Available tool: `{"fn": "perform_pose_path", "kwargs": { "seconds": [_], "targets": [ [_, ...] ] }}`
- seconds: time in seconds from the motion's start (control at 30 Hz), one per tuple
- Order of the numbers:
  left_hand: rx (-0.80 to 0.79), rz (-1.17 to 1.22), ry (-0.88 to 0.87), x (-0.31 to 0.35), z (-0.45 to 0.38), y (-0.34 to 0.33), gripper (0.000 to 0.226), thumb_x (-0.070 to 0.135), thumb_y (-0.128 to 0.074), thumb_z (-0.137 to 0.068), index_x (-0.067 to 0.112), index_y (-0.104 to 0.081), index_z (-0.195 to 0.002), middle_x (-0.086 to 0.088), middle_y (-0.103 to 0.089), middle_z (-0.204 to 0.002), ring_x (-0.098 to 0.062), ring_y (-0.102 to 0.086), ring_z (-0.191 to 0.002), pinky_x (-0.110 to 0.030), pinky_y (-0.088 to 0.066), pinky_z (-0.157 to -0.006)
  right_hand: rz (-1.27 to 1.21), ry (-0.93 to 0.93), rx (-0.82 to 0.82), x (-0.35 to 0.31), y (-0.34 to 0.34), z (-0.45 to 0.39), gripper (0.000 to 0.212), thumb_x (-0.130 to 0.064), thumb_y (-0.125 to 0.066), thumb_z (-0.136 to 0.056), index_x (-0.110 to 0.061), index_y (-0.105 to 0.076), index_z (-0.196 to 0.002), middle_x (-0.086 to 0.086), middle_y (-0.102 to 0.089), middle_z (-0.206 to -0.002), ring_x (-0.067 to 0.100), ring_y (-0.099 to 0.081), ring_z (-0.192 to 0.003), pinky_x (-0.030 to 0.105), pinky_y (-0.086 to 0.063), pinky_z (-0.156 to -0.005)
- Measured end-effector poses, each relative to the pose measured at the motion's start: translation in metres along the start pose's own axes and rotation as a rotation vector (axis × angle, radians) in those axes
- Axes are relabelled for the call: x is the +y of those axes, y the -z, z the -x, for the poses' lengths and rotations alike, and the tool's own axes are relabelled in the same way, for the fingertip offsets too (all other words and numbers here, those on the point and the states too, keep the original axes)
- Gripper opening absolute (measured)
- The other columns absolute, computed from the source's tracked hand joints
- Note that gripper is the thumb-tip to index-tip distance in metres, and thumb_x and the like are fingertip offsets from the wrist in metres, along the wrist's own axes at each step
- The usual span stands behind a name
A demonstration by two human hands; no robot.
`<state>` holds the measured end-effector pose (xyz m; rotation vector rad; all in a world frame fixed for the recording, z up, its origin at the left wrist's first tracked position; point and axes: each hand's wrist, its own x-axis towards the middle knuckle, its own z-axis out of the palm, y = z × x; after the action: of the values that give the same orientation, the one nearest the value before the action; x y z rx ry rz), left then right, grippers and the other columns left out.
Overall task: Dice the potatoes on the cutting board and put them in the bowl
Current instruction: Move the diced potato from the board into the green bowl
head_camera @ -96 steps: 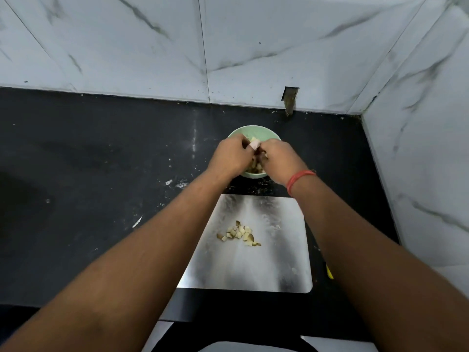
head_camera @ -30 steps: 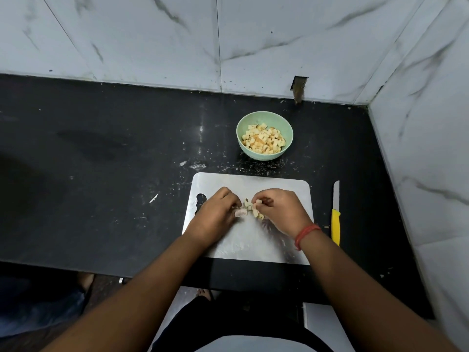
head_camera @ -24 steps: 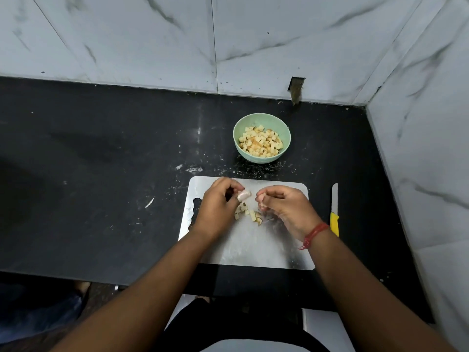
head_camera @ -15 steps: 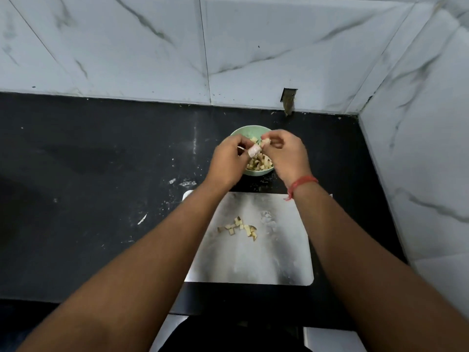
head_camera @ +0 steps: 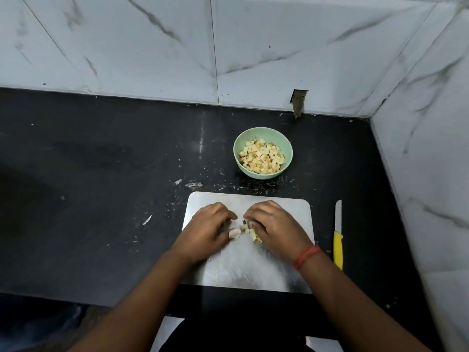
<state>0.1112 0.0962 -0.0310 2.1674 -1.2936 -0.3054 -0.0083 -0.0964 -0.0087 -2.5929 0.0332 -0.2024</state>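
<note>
Together, left hand (head_camera: 206, 231) and right hand (head_camera: 275, 226) cupped the remaining potato dice (head_camera: 250, 233), fingers curled round them, for transfer to the bowl (head_camera: 263, 152) at 12 o'clock.

One head-worn wide-angle view, looking steeply down and forward from above the near counter edge (head_camera: 101, 298), close over the cutting board (head_camera: 286, 207), the wall corner (head_camera: 368, 115) far right, lines bowed at the edges, no second view

Bowl (head_camera: 263, 134) behind cutting board (head_camera: 279, 273); knife (head_camera: 337, 240) right of board; potato dice (head_camera: 250, 231) on board.
</note>
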Motion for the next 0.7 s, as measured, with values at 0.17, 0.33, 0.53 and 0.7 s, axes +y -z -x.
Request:
{"fn": "perform_pose_path", "kwargs": {
  "seconds": [0.17,0.33,0.53,0.7],
  "targets": [
    [-0.026,-0.099,-0.033,0.0,0.004,-0.007,0.04,0.052,-0.065,-0.091,0.016,-0.068,-0.108,0.003,-0.056,-0.101,-0.017,-0.051,-0.09,-0.03,-0.042,-0.074,0.036,0.038,-0.074,-0.004,-0.021,-0.003,0.019,-0.026,-0.063,-0.089,-0.021,-0.069,-0.106,-0.011,-0.063,-0.107,0.014,-0.052,-0.103,0.031,-0.046,-0.09],
    [-0.058,-0.152,-0.073,0.004,0.005,-0.01,0.036,0.041,-0.057,-0.093,0.015,-0.07,-0.115,-0.001,-0.057,-0.104,-0.023,-0.057,-0.093,-0.034,-0.047,-0.071,0.103,0.037,-0.075,0.0,-0.013,0.005,0.018,-0.013,-0.06,-0.09,-0.019,-0.072,-0.102,-0.009,-0.065,-0.105,0.015,-0.052,-0.1,0.034,-0.05,-0.085],
    [0.003,-0.253,-0.091,0.009,0.012,-0.022,0.031,0.024,-0.074,-0.091,0.019,-0.07,-0.122,-0.002,-0.056,-0.104,-0.022,-0.055,-0.092,-0.031,-0.041,-0.067,0.243,0.076,-0.203,0.006,-0.002,0.028,0.046,-0.017,-0.067,-0.087,-0.025,-0.06,-0.131,-0.007,-0.056,-0.135,0.018,-0.046,-0.122,0.028,-0.045,-0.095],
    [0.049,-0.315,-0.122,0.011,0.014,-0.031,0.02,0.013,-0.076,-0.089,0.017,-0.063,-0.103,0.0,-0.053,-0.101,-0.018,-0.049,-0.091,-0.028,-0.038,-0.072,0.238,0.099,-0.06,0.002,-0.014,0.037,0.025,-0.012,-0.066,-0.086,-0.02,-0.069,-0.11,-0.004,-0.063,-0.115,0.018,-0.052,-0.107,0.029,-0.052,-0.082]
  ]
}}
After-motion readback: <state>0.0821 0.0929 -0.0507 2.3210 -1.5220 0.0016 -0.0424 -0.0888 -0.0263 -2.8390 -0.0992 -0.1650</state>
